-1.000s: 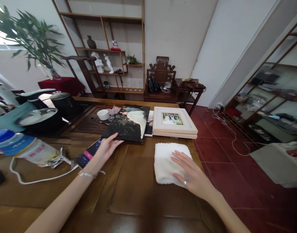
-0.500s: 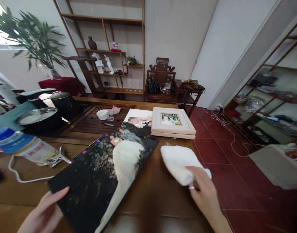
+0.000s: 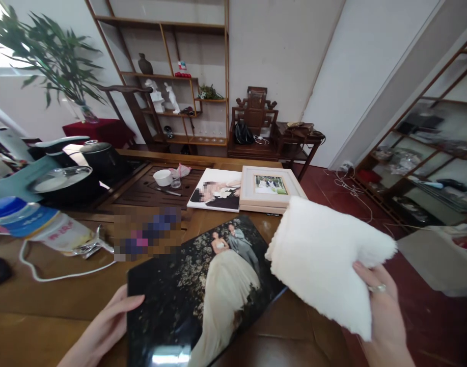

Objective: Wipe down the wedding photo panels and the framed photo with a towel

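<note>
My left hand (image 3: 103, 331) grips the left edge of a large dark glossy photo panel (image 3: 195, 290) showing a couple, tilted up off the wooden table (image 3: 57, 300) close to me. My right hand (image 3: 386, 311) is closed on a white folded cloth (image 3: 325, 260), held in the air just right of the panel's upper corner. The cloth overlaps the panel's right edge in view.
A second photo print (image 3: 216, 189) and a light wooden picture frame (image 3: 269, 186) lie farther back on the table. A plastic bottle (image 3: 34, 224), a white cable (image 3: 61, 272), a dark pot (image 3: 101, 158) and a small white cup (image 3: 162, 177) are to the left. Red tiled floor (image 3: 420, 316) lies right.
I pulled the dark photo panel off the stack toward me and tilted it up. My right hand picked the white cloth off the table and raised it beside the panel.
</note>
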A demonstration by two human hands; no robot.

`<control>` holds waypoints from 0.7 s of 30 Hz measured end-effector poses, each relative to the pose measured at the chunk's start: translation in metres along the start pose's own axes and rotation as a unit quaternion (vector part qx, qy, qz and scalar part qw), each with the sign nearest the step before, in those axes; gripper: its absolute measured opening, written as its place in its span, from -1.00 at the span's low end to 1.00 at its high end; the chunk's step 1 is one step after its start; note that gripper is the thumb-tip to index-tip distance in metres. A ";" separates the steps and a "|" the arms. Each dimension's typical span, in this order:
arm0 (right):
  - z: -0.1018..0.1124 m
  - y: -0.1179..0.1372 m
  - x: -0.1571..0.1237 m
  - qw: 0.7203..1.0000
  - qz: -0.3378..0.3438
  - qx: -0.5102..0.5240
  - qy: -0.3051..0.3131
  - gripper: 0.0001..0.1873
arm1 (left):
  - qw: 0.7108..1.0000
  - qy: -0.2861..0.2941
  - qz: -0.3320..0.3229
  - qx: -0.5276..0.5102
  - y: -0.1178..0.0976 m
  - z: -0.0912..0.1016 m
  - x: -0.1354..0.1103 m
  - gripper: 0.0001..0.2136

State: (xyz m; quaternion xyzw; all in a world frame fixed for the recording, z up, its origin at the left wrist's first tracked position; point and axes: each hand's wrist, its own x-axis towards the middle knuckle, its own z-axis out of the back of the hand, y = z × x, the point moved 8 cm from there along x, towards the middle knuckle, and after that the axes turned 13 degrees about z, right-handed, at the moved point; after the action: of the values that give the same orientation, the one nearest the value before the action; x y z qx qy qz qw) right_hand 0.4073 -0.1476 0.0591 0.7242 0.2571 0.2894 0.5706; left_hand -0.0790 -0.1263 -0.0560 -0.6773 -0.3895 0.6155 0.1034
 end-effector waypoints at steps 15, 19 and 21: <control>-0.109 -0.068 0.001 0.971 -0.094 0.076 0.206 -0.48 | 0.961 0.222 0.007 0.167 -0.040 -0.099 0.045 -0.73; -0.122 -0.064 0.000 0.959 -0.016 0.023 0.283 -0.60 | 0.941 0.169 -0.067 0.284 -0.055 -0.116 0.045 -0.57; -0.123 -0.059 0.001 0.949 0.057 -0.053 0.305 -0.60 | 0.919 0.114 -0.129 0.355 -0.064 -0.119 0.049 -0.53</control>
State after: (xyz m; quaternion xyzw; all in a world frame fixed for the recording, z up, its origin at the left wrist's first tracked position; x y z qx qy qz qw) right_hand 0.3177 -0.0503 0.0242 0.5834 0.3614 0.5420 0.4850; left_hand 0.0008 -0.0107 -0.0267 -0.6055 -0.2147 0.6136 0.4590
